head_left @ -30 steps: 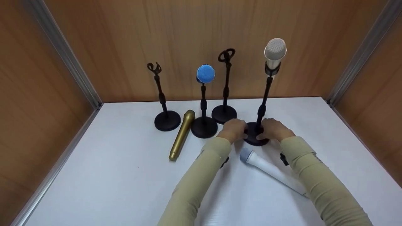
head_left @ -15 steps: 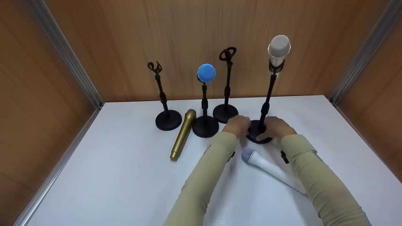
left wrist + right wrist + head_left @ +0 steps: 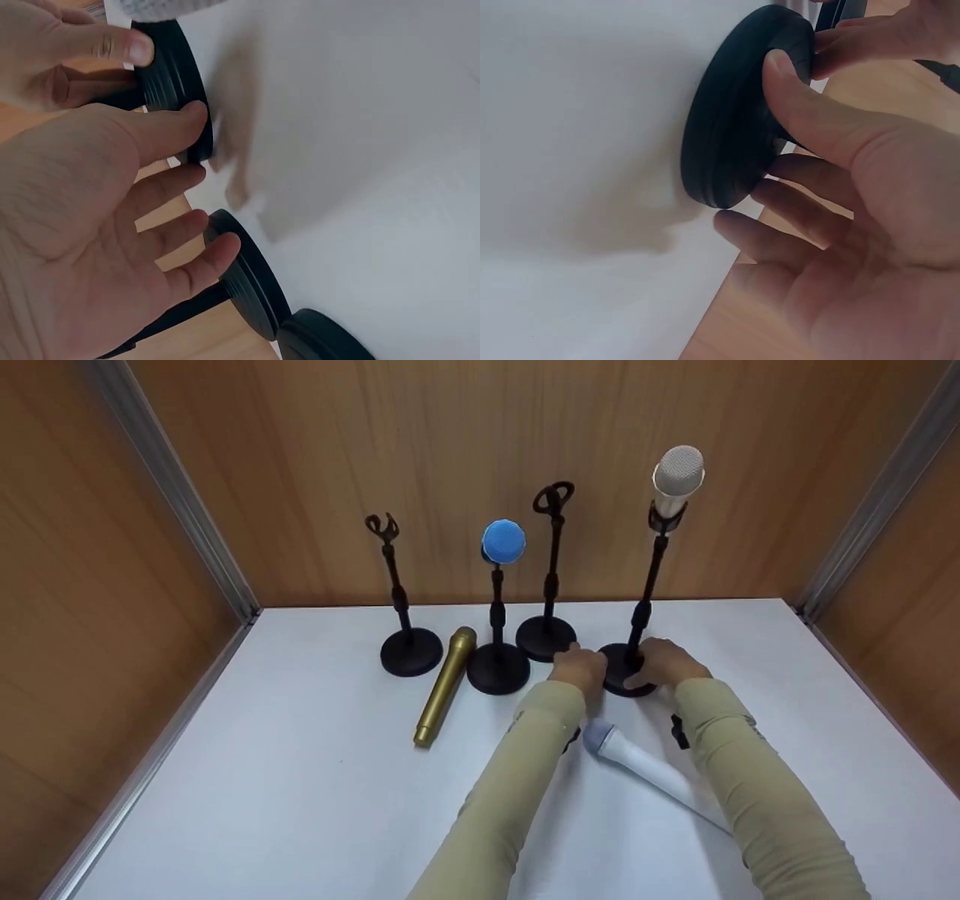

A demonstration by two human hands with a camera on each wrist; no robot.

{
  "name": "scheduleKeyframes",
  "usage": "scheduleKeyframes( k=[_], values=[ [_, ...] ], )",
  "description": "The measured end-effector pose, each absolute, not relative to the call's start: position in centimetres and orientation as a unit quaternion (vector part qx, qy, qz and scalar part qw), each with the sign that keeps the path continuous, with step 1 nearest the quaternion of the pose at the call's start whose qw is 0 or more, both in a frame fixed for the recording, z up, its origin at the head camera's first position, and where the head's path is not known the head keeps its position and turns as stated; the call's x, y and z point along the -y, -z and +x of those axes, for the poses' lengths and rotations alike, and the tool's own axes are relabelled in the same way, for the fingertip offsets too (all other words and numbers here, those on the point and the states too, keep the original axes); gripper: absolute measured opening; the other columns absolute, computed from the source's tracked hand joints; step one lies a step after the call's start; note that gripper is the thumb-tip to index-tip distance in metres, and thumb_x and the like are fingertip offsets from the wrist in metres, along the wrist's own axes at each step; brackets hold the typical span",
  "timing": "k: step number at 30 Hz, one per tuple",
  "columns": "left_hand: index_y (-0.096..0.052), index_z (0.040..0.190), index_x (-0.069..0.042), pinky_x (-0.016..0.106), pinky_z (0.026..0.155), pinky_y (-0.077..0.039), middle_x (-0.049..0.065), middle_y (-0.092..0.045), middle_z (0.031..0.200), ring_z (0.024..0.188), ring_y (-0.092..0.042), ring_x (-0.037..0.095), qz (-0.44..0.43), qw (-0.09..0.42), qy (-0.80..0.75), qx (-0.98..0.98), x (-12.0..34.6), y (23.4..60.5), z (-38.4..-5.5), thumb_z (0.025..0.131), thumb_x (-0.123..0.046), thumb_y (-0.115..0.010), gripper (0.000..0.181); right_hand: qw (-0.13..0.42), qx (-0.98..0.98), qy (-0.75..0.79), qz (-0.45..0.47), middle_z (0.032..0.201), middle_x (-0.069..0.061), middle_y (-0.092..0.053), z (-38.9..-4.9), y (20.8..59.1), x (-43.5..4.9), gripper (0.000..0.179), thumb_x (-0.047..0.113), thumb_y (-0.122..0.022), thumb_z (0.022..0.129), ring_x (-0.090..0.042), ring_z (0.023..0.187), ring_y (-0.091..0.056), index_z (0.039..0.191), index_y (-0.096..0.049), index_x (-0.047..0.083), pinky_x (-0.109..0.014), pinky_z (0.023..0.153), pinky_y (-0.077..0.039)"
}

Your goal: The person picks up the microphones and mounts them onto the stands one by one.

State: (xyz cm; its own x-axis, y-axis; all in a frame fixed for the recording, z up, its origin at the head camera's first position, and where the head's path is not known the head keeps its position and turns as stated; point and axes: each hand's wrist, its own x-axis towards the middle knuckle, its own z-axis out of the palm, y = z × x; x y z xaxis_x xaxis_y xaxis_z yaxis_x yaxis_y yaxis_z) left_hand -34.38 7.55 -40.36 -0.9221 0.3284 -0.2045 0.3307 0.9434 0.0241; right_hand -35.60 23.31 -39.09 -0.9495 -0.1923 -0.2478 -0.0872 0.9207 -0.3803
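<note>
Long khaki sleeves [image 3: 499, 802]
The right sleeve [image 3: 761, 787] is more visibly creased than the left sleeve [image 3: 517, 772]; beneath the end of each, a small black fitting [image 3: 679, 732] is partly seen.

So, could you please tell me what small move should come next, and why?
Probably loosen the left hand and right hand from the black base: it appears to rest flat on the table with a white microphone held in the clip above, while the grey-headed microphone lies loose nearby and the leftmost stand holds nothing.

One microphone [image 3: 660, 775] lies before rightmost stand [image 3: 641, 615] — perhaps partly beneath sleeve [image 3: 761, 787].
</note>
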Motion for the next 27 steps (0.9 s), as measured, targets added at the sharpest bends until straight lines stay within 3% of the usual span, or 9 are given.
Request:
scheduleKeyframes(
  k=[8, 16, 22, 27],
  values=[
    [-0.06, 0.141, -0.028, 0.042, 0.103, -0.041, -0.005, -0.062, 0.136, 0.131, -0.044, 0.02, 0.123, 0.103, -0.015, -0.987, -7.7, 41.0, -34.7, 0.099, -0.033, -0.063, 0.042, 0.169, -0.964, 0.196, -0.063, 0.143, -0.033, -0.048, -36.4, 39.6, -23.4, 0.061, 0.02, -0.071, 0.095, -0.049, 0.133, -0.044, 0.143, -0.047, -0.009, -0.061, 0.111, -0.035],
    [-0.041, 0.155, -0.036, 0.05, 0.107, -0.037, -0.004, -0.053, 0.148, 0.14, -0.039, 0.021, 0.153, 0.094, -0.006, -0.984, -6.6, 40.9, -34.3, 0.102, -0.042, -0.059, 0.056, 0.176, -0.966, 0.173, -0.08, 0.146, -0.034, -0.044, -36.7, 39.6, -23.8, 0.062, 0.022, -0.067, 0.098, -0.051, 0.136, -0.04, 0.146, -0.043, -0.01, -0.063, 0.111, -0.033],
    [-0.029, 0.16, -0.033, 0.056, 0.118, -0.025, 0.001, -0.039, 0.159, 0.151, -0.025, 0.025, 0.177, 0.117, -0.008, -0.977, -5.6, 40.8, -33.4, 0.106, -0.041, -0.051, 0.06, 0.17, -0.97, 0.14, -0.103, 0.144, -0.036, -0.045, -36.5, 40.0, -23.7, 0.059, 0.022, -0.064, 0.1, -0.052, 0.134, -0.042, 0.144, -0.044, -0.012, -0.061, 0.11, -0.035],
    [-0.026, 0.162, -0.03, 0.055, 0.12, -0.021, 0.005, -0.034, 0.162, 0.151, -0.024, 0.029, 0.195, 0.134, -0.016, -0.971, -4.3, 40.7, -33.8, 0.106, -0.037, -0.052, 0.061, 0.167, -0.97, 0.124, -0.129, 0.145, -0.037, -0.043, -36.0, 40.0, -23.7, 0.06, 0.022, -0.06, 0.101, -0.053, 0.135, -0.041, 0.146, -0.041, -0.012, -0.062, 0.11, -0.035]
  ],
)
